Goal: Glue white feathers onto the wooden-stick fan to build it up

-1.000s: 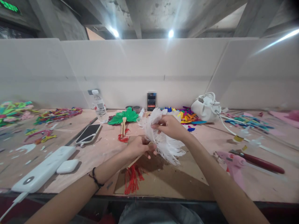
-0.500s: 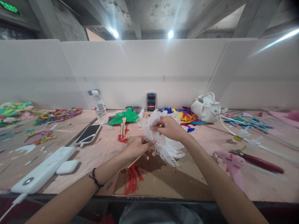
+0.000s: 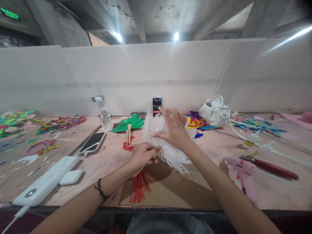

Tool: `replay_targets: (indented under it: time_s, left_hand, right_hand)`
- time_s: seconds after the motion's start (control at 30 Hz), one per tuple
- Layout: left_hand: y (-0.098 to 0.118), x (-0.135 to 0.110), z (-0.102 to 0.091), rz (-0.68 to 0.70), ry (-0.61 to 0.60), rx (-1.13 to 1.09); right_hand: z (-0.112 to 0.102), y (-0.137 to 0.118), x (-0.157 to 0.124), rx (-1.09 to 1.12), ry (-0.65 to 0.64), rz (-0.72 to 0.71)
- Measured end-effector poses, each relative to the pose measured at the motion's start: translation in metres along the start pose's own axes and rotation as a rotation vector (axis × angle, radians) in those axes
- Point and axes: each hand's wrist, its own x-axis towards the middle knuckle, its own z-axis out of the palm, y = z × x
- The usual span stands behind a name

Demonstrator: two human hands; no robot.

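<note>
A white feather fan [image 3: 174, 159] is held up over the brown cardboard, its quills meeting near the middle. My left hand [image 3: 143, 157] is closed around the base of the fan, with the thumb pressed on the quills. Below that hand hangs a red tassel [image 3: 140, 188], and the handle is mostly hidden by my fingers. Over the upper feathers, my right hand [image 3: 174, 130] has its thumb and fingers spread apart. It covers part of the fan; whether it touches the feathers is hard to see.
Cardboard [image 3: 195, 195] lies under the hands. To the right are a pink glue gun [image 3: 243, 169], red-handled pliers [image 3: 275, 168] and a white bag [image 3: 214, 112]. Leftward are a power bank [image 3: 46, 180], a phone [image 3: 92, 143] and a water bottle [image 3: 104, 113]. A green leaf-shaped piece [image 3: 129, 123] lies behind.
My right hand has gone from bent fingers pinching at the upper feathers to fingers spread, reaching slightly higher. My left hand keeps its hold on the fan's base.
</note>
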Motion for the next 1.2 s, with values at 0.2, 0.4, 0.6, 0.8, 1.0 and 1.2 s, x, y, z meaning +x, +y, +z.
replay_targets:
  time_s: [0.2,0.4,0.6,0.8,1.0,1.2]
  left_hand:
    - [0.009,0.003,-0.001,0.131,0.124,-0.100]
    - [0.012,0.007,-0.005,0.223,0.235,-0.201]
    - [0.018,0.004,-0.004,0.235,0.274,-0.235]
    - [0.020,0.004,-0.005,0.246,0.316,-0.236]
    - [0.019,0.011,-0.013,0.262,0.430,-0.249]
    - [0.020,0.012,-0.017,0.251,0.462,-0.247]
  right_hand:
    - [-0.019,0.008,0.007,0.024,0.529,0.004]
    - [-0.040,0.040,0.015,0.150,1.014,0.224]
    - [-0.037,0.063,0.018,0.176,1.049,0.321]
    - [-0.040,0.058,0.019,0.187,1.083,0.311]
    - [-0.052,0.076,0.020,0.045,0.355,0.402]
    - [-0.022,0.107,-0.001,-0.046,-0.687,0.341]
